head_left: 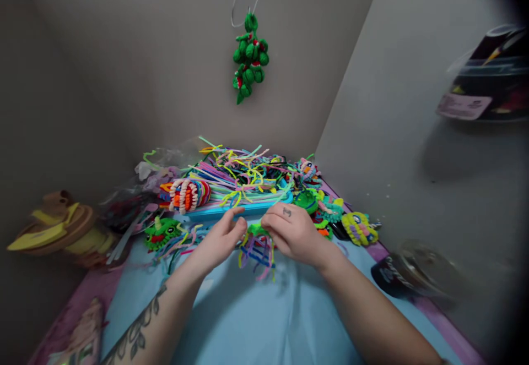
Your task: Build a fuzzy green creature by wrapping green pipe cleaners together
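Between my two hands is a small pipe-cleaner piece (258,249), green along the top, with purple, blue, pink and yellow strands hanging below. My right hand (291,230) pinches the green edge at its upper right, fingers curled. At the left side my left hand (221,238) has its thumb against the piece and its index finger bent above; its other fingers are hidden behind. Just beyond the hands lies a blue tray (248,208) heaped with pipe cleaners (231,180) in many colours.
Left of the tray sit a striped pipe-cleaner figure (190,195) and a green one (161,234) beside loose strands. On the right are a yellow figure (359,228) and a dark-labelled jar (413,271). A green cluster (250,56) hangs from a wall hook. Blue cloth (264,321) covers the table.
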A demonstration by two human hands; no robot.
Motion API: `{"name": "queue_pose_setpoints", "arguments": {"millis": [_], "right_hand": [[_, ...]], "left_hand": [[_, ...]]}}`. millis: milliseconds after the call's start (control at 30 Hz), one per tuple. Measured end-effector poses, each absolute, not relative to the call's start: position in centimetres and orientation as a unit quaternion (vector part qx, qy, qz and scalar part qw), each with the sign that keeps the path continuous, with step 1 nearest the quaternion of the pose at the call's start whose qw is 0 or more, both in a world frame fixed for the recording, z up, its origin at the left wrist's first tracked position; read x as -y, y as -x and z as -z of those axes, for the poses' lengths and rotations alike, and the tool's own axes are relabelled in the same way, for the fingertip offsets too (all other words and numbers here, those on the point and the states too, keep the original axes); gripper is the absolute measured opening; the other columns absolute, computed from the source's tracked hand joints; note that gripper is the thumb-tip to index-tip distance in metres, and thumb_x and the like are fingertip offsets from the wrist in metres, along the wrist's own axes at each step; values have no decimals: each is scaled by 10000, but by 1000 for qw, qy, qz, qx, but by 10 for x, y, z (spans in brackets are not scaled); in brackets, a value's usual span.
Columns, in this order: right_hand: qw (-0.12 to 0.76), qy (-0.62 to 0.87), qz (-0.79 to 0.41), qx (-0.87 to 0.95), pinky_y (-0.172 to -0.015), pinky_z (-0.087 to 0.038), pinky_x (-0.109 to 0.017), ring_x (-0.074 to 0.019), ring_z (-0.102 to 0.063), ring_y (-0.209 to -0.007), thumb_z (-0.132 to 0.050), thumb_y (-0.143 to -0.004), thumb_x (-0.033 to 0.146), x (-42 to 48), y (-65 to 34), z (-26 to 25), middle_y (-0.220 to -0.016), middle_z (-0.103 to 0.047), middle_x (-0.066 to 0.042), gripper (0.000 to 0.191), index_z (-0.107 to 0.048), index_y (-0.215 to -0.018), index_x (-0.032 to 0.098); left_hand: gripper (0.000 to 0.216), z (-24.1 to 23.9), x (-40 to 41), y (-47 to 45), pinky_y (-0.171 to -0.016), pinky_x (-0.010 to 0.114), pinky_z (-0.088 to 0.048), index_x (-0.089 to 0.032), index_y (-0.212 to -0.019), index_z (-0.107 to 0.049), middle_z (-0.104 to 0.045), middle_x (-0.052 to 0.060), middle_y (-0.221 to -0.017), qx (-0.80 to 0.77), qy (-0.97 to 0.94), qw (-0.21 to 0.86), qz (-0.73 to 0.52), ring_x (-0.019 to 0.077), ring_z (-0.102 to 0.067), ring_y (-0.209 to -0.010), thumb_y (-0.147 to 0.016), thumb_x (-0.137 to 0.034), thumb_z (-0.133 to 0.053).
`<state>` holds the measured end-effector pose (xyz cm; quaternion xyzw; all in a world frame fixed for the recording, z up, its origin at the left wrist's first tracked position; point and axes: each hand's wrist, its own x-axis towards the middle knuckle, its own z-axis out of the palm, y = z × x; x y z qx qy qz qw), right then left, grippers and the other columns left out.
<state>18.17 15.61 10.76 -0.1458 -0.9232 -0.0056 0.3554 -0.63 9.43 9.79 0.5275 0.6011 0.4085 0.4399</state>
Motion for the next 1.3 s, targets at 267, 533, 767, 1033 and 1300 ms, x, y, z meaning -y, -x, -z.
{"name": "queue_pose_setpoints", "arguments": {"millis": [267, 533, 767, 1033, 1300], "right_hand": [[357, 125, 45, 925, -636, -383, -259, -143, -545, -709, -468, -854, 150, -154, -179, -105, -777, -628, -38, 149, -611, -877, 184], [427, 224, -119, 868, -731, -453, -269, -149, -581, -785, -508, -853, 164, -155, -172, -102, -782, -626, -41, 106, -603, -810, 183], [422, 276, -347, 791, -678, -485, -246, -134, -623, -740, -598, -762, 161, -155, -172, -107, -790, -670, -24, 51, -601, -712, 171], [414, 325, -437, 729, -589, -482, -236, -117, -594, -604, -629, -670, 175, -156, -169, -107, -658, -650, 0, 57, -592, -629, 162], [494, 353, -430, 668, -638, -503, -272, -148, -623, -660, -643, -659, 209, -160, -168, -102, -705, -668, -29, 78, -586, -630, 165]], "left_hand": [[461, -87, -99, -4, -615, 234, -419, -202, -1052, -562, -612, 6, -795, -497, -275, 653, -500, 127, -573, -686, -665, -398, -717], [501, -98, -98, -2, -608, 212, -412, -204, -1097, -541, -637, 12, -858, -433, -256, 580, -640, 111, -584, -698, -640, -224, -746], [468, -98, -98, 3, -643, 196, -410, -165, -1108, -567, -634, 31, -875, -425, -325, 584, -610, 106, -574, -731, -670, -211, -725], [425, -93, -98, 1, -703, 237, -443, -176, -1112, -556, -619, 67, -996, -458, -407, 537, -580, 152, -583, -841, -725, -301, -677], [364, -93, -91, -9, -613, 239, -438, -171, -1058, -592, -664, 25, -733, -577, -499, 336, -553, 151, -598, -672, -735, -328, -652]]}}
